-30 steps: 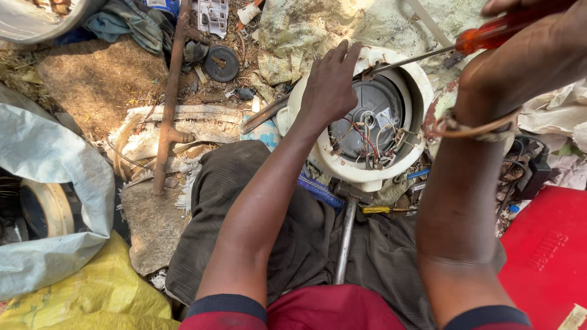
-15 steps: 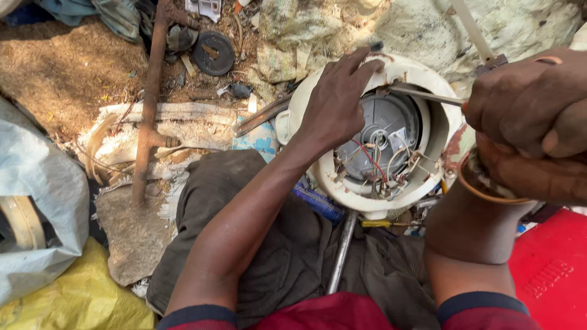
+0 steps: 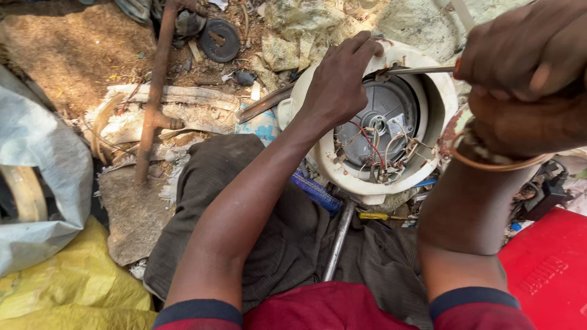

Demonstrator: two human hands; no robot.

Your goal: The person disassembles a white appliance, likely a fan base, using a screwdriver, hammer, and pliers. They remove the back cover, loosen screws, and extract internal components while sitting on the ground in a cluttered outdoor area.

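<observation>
Gripping the white round casing's (image 3: pixel 440 91) rim, left hand (image 3: pixel 339 82) fingers curl; right hand (image 3: pixel 520 52) fingers clench a screwdriver (image 3: pixel 416 71) whose shaft reaches just beside them.

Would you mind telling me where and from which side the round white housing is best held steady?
I'd grip the white housing by its thick upper-left rim, coming over from the left, as the left hand does. The open middle is full of wires, and the right hand brings a tool across from the right.
</observation>
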